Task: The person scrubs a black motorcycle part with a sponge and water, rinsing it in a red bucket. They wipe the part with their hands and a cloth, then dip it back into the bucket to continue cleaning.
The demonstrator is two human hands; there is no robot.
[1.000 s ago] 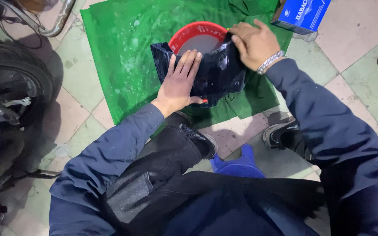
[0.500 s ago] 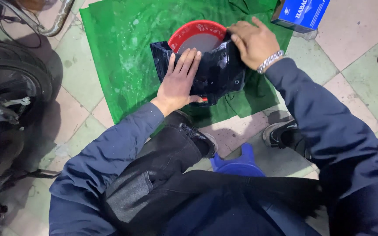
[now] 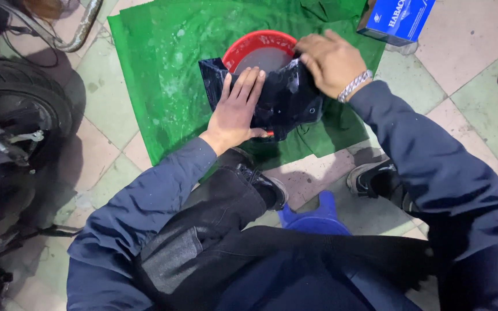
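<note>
Blue cardboard box (image 3: 397, 18) sits just beyond the right hand (image 3: 331, 60), whose curled fingers pinch the far edge of a wet dark cloth (image 3: 286, 101) draped over a red basin (image 3: 259, 48), left hand (image 3: 237, 110) pressed flat on it.

Red basin (image 3: 259, 41), dark navy cloth (image 3: 286, 101), green sheet (image 3: 162, 69)
</note>
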